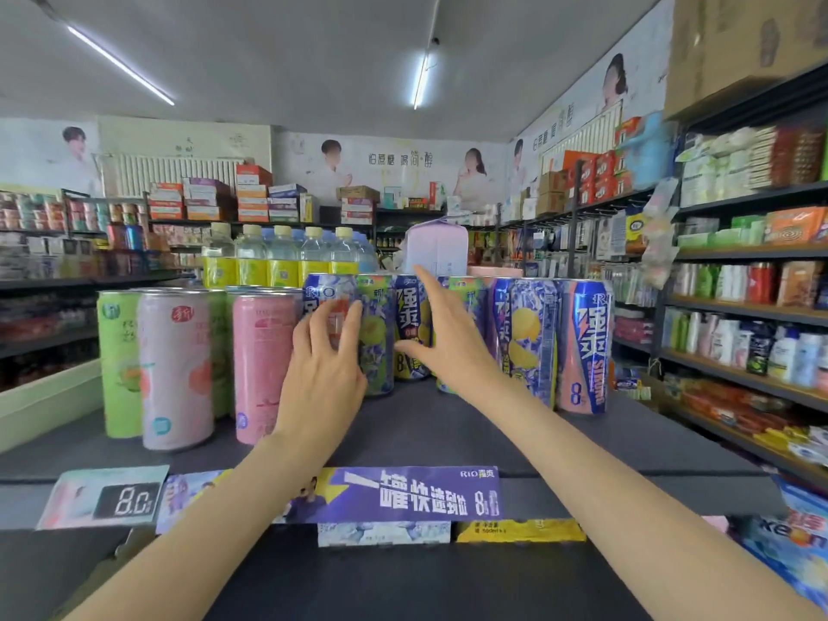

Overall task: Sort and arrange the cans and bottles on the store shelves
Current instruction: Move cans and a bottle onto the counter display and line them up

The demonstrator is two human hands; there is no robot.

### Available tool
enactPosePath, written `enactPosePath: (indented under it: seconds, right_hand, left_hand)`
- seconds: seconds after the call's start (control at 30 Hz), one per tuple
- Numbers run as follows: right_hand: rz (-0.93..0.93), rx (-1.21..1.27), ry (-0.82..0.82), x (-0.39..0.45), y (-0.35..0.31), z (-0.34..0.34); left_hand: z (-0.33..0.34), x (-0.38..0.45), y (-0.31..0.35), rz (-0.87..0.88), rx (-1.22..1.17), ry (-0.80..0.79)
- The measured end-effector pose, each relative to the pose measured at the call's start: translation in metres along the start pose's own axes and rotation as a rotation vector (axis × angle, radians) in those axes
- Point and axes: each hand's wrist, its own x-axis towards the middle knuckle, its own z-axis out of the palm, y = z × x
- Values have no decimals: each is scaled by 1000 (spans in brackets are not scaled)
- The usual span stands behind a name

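We see both hands reaching among tall cans on the dark shelf point(448, 432). The left hand point(327, 356) curls its fingers toward a blue can point(325, 298), hiding most of it; whether it actually grips, we cannot tell. The right hand point(441, 329) is spread, fingers straight, in front of a purple can point(410, 327) and another it largely covers. Pink cans point(177, 369) and a green can point(117, 365) stand left; bottles point(282, 257) behind are half hidden. The shelf label point(394, 495) is partly covered by the left forearm.
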Motion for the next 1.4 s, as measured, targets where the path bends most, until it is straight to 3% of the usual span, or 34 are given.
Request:
enactPosePath:
  seconds: [0.13, 0.37, 0.6, 0.73, 0.93, 1.17, 1.27, 1.4]
  right_hand:
    - [206, 218, -133, 34, -5, 44]
    - [288, 345, -31, 44, 0, 67]
    - [266, 211, -48, 12, 1, 21]
    - [277, 218, -70, -4, 7, -6]
    - [286, 279, -138, -4, 12, -13]
    - [304, 316, -238, 3, 33, -23]
    - [318, 198, -223, 3, 32, -28]
    - [199, -3, -194, 5, 17, -34]
  left_hand:
    - [2, -16, -2, -52, -71, -63]
    - [10, -20, -7, -58, -140, -105]
    - [1, -15, -4, -149, -307, -228]
    - [11, 7, 5, -184, -184, -194]
    - [16, 22, 4, -444, -353, -210]
    - [13, 23, -3, -388, -501, -183]
    - [16, 23, 1, -374, -577, -174]
    - [18, 24, 10, -356, -581, -197]
